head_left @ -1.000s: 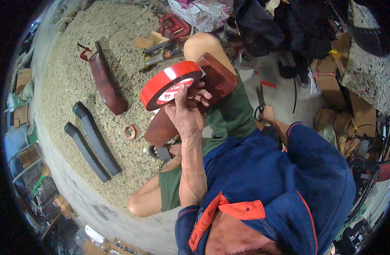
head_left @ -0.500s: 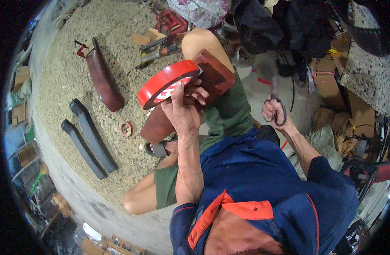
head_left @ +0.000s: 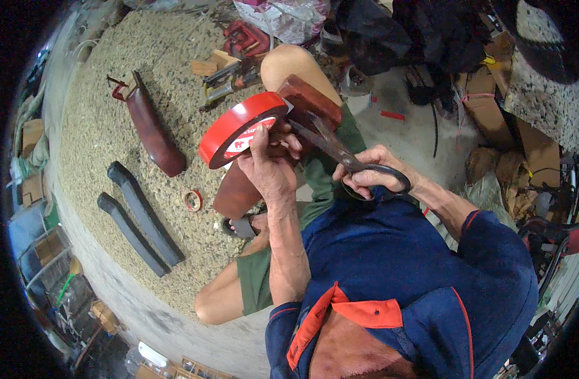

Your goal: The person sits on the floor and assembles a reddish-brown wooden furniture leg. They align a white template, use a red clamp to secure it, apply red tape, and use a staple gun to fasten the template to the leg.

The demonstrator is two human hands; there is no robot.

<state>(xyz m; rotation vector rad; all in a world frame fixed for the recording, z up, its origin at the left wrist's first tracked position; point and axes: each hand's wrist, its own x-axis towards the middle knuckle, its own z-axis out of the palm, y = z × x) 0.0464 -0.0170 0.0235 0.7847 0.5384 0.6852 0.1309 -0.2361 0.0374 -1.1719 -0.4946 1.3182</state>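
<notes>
The left hand (head_left: 269,169) holds a big red roll of tape (head_left: 242,128) up over the person's lap, its fingers clamped on the roll's rim. The roll is round and flat, with a white label with red marks on its inner side. Just behind it a dark red-brown padded piece (head_left: 307,101) leans on the knee. The right hand (head_left: 373,174) grips a pair of scissors (head_left: 340,153), fingers shut through the black loops. The grey metal blades point at the roll and almost touch it.

The person sits on a rough, pebbly floor (head_left: 100,120). Near its left edge lie 2 long black bars (head_left: 138,218), side by side. Next to them lies a small red tape ring (head_left: 193,201). Higher up lies a long shiny brown pad (head_left: 152,129) with a red clamp at its top end. Small wood blocks (head_left: 214,63) and tools sit near the top edge. There is open floor between the bars and the brown pad. Brown cardboard boxes (head_left: 523,136) pile up at the right.
</notes>
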